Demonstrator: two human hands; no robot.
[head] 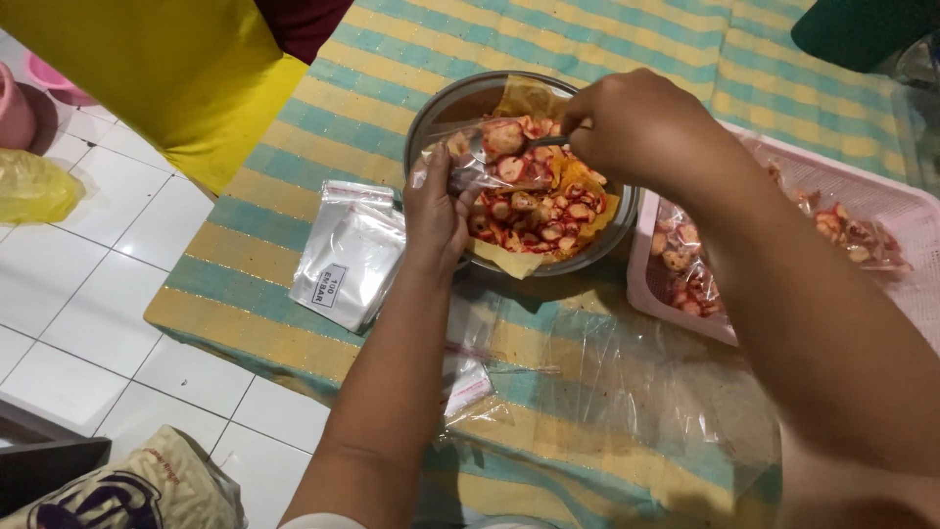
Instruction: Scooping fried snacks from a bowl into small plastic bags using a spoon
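1. At the far left, on the white tiled floor [117, 245], lies a crumpled yellow plastic bag [34, 186], with part of a pink tub [15, 108] just above it at the frame's edge
2. On the striped yellow-and-teal mat [323, 108] sits a flat pack of clear zip bags [348, 255], just beside the left forearm
3. The left hand [436, 211] is closed on the edge of a small clear plastic bag [470, 157], thumb and fingers pinching its mouth and holding it open over the rim of a metal bowl [431, 113]
4. The bowl is lined with yellowish paper and holds red-coated sliced snacks [548, 220] (round, pale pieces with a reddish seasoning)
5. A metal spoon [499, 142], loaded with several of the pieces, has its scoop right at the mouth of the held bag
6. The right hand [636, 122] is curled tight around the spoon's handle, knuckles up, above the bowl's far right side
7. Right of the bowl, touching it, stands a pink plastic basket [646, 264] containing filled clear bags [862, 235] of the same snack
8. Loose clear plastic sheeting [627, 382] lies on the mat beneath both forearms
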